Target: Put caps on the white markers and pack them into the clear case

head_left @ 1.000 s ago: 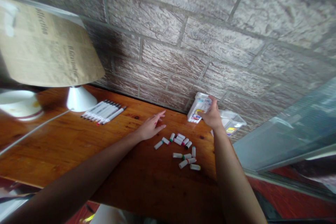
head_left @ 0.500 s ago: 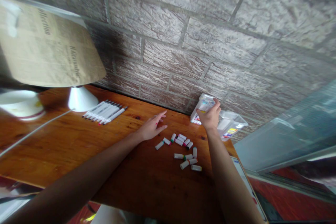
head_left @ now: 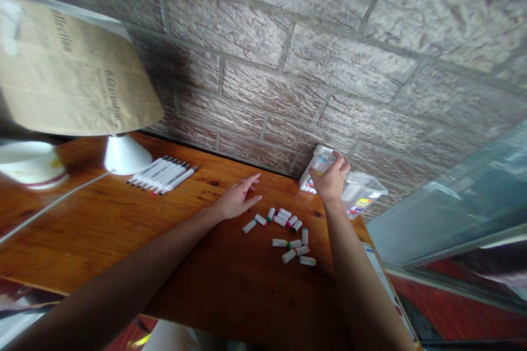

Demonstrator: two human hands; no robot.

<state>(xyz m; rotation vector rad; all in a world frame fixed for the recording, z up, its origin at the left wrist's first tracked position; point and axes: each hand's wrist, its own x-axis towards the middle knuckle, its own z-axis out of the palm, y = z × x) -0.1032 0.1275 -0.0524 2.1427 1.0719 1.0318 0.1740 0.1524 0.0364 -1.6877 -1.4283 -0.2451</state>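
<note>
My left hand (head_left: 239, 198) rests over the table with fingers stretched and thumb apart, holding nothing. Just to its right lie several short white marker caps (head_left: 281, 219) with coloured ends. More caps (head_left: 290, 254) are scattered nearer to me. My right hand (head_left: 330, 178) is at a clear plastic box (head_left: 309, 180) by the wall, its thumb in front of the box and its fingers spread at the box's right edge. Whether they touch it is hard to tell. A second clear container (head_left: 364, 194) with a colourful label stands beside it, partly behind my right wrist.
Several white markers (head_left: 164, 174) lie in a row on the wooden table (head_left: 214, 285). Left of them are a lamp (head_left: 123, 153) with its cord and a white bowl (head_left: 33, 164). A flat device (head_left: 379, 269) lies along the right edge. The brick wall (head_left: 255, 88) rises behind.
The fingers of my right hand have spread slightly away from the clear box. My left hand and the caps stay in place; the view has shifted a little.
</note>
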